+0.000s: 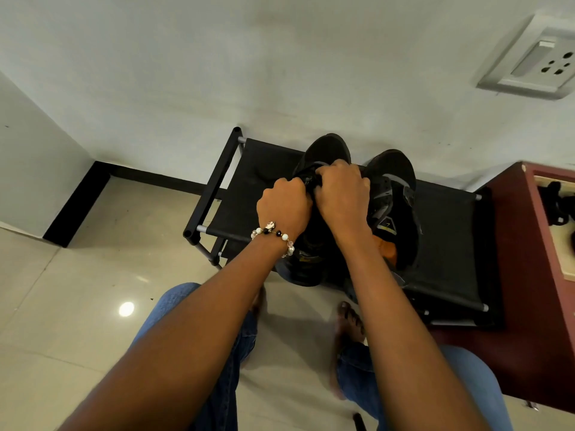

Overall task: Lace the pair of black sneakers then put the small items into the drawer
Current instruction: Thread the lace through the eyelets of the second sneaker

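Pale wall and glossy tiles frame a low black shoe rack (445, 231) carrying both black sneakers. Her left hand (284, 205) and right hand (342, 191) make a narrow grip, fingers curled tight on the laces of the left sneaker (326, 147). Just right of the grip, the right sneaker (393, 194) waits untouched. Further right, an open drawer (557, 225) already holds some dark bits; I'd judge lacing barely underway.

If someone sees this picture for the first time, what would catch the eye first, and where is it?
First the two hands in the middle: the left hand and right hand work close together on the left black sneaker, on a black shoe rack. The beaded bracelet on the left wrist stands out, then the wall socket at upper right.
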`<move>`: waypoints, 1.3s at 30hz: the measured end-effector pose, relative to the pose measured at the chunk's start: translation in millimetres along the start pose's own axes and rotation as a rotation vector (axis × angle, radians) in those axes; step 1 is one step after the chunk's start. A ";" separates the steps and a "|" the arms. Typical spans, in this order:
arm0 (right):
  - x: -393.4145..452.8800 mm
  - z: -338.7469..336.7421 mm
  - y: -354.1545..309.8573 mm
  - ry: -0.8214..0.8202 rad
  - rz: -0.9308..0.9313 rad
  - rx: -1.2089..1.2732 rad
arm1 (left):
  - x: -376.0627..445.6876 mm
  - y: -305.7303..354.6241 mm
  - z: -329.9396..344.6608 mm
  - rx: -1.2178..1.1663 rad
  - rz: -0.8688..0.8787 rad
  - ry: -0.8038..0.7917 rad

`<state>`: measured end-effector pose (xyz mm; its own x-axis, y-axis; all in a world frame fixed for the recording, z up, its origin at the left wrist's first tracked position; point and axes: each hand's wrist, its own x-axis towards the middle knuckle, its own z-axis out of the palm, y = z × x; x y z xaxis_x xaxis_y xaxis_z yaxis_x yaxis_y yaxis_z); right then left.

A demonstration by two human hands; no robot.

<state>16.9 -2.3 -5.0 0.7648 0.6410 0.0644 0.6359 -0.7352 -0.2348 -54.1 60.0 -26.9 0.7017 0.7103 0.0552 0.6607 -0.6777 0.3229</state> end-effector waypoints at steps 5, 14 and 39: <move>-4.7 11.7 3.4 0.226 0.060 0.096 | -0.8 0.5 -0.5 -0.010 -0.012 0.010; 0.4 -24.5 13.2 0.459 0.428 1.216 | -0.3 0.7 -0.8 -0.015 -0.032 0.011; -2.0 -31.4 1.1 -0.015 -0.003 0.389 | 0.0 0.8 -0.4 -0.045 -0.032 -0.005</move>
<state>19.3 -11.3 25.1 0.7594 0.6485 0.0517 0.5493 -0.5967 -0.5850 -53.7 59.6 -26.2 0.6818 0.7305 0.0389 0.6704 -0.6452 0.3664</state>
